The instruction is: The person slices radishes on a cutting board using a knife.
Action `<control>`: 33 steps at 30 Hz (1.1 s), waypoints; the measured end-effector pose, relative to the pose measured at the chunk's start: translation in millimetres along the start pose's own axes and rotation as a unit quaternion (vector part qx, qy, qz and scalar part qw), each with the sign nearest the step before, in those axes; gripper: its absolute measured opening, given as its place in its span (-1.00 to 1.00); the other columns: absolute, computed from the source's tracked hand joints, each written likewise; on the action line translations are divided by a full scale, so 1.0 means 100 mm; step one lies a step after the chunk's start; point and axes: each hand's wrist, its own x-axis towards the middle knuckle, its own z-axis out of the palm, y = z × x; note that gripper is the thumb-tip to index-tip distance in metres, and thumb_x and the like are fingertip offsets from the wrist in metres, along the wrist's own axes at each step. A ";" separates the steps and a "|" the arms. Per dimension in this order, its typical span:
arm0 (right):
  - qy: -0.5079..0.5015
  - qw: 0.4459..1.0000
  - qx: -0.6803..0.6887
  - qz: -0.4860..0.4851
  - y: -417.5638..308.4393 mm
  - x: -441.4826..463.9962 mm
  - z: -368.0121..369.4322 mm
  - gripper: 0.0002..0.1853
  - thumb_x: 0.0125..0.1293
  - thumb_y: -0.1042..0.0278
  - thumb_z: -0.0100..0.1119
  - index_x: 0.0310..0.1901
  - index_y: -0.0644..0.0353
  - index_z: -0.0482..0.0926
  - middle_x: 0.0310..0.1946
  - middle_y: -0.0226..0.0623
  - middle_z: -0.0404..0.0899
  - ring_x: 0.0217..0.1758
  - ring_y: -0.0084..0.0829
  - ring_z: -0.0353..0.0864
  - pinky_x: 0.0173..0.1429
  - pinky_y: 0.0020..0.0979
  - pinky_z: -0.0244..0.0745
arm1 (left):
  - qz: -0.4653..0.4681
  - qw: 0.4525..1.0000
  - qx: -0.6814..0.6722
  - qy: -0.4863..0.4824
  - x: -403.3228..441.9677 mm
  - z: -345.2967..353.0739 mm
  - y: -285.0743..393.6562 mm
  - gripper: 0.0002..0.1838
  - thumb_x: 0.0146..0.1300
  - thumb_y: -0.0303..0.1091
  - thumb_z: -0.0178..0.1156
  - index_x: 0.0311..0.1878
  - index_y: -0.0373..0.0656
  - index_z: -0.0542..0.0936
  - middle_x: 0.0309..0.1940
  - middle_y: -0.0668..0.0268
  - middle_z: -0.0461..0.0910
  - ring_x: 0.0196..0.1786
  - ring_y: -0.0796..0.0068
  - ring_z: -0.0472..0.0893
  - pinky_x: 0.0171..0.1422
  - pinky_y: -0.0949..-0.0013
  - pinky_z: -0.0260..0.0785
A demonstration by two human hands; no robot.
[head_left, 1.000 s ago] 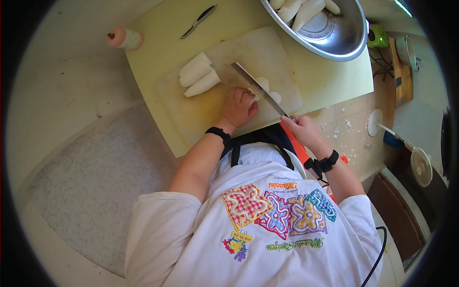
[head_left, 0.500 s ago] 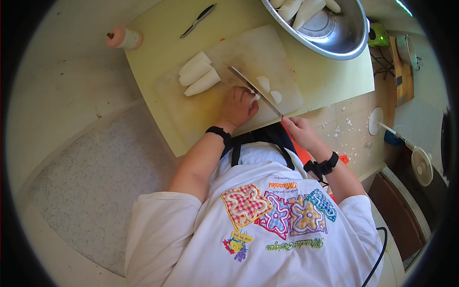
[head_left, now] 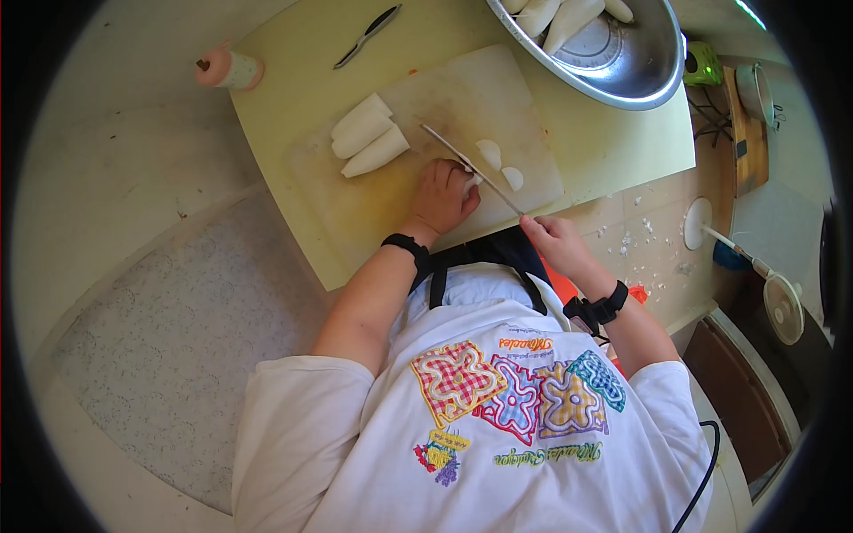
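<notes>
My right hand (head_left: 553,238) is closed round the handle of a kitchen knife (head_left: 444,143), its blade slanting up and left across the cutting board (head_left: 346,209). My left hand (head_left: 440,191) presses a piece of white radish (head_left: 472,183) onto the board, fingers curled beside the blade; most of that piece is hidden. Right of the blade lie two thin white slices (head_left: 490,154). Two longer peeled radish pieces (head_left: 375,153) rest side by side to the left of the blade.
A steel bowl (head_left: 653,99) holding several whole white radishes (head_left: 569,25) stands at the table's upper right. A peeler (head_left: 368,36) and a pink bottle (head_left: 233,70) are at the upper left. White scraps (head_left: 627,240) litter the floor near a fan (head_left: 784,307).
The knife has shifted slightly left and tilted, so its blade now looks narrower. My left hand stays in place on the radish piece.
</notes>
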 end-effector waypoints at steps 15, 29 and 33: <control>-0.002 1.000 0.021 0.018 -0.05 -0.10 0.00 -0.34 0.46 -0.16 0.09 -0.38 0.48 0.55 -0.64 -0.26 0.39 -0.50 -0.49 0.29 -0.38 -0.31 0.32 | -0.007 1.000 0.006 -0.006 0.00 -0.01 0.00 -0.61 -0.02 -0.36 0.37 -0.09 -0.12 0.49 -0.11 0.11 0.45 -0.04 0.01 0.47 0.04 0.06 0.36; -0.028 0.997 -0.009 0.073 0.17 -0.35 -0.18 -0.36 0.49 -0.14 0.05 -0.44 0.42 0.50 -0.67 -0.32 0.32 -0.54 -0.50 0.27 -0.43 -0.27 0.28 | -0.005 1.000 -0.002 -0.003 -0.01 0.02 -0.03 -0.63 -0.03 -0.38 0.37 -0.13 -0.12 0.48 -0.14 0.10 0.45 -0.07 0.00 0.48 0.02 0.07 0.38; -0.032 0.996 -0.022 0.086 0.11 -0.41 -0.21 -0.36 0.49 -0.14 0.05 -0.46 0.42 0.49 -0.68 -0.31 0.30 -0.55 -0.49 0.26 -0.44 -0.27 0.28 | -0.004 1.000 0.000 -0.002 0.00 0.01 -0.02 -0.63 -0.03 -0.38 0.37 -0.13 -0.13 0.48 -0.13 0.10 0.46 -0.07 0.00 0.48 0.03 0.08 0.38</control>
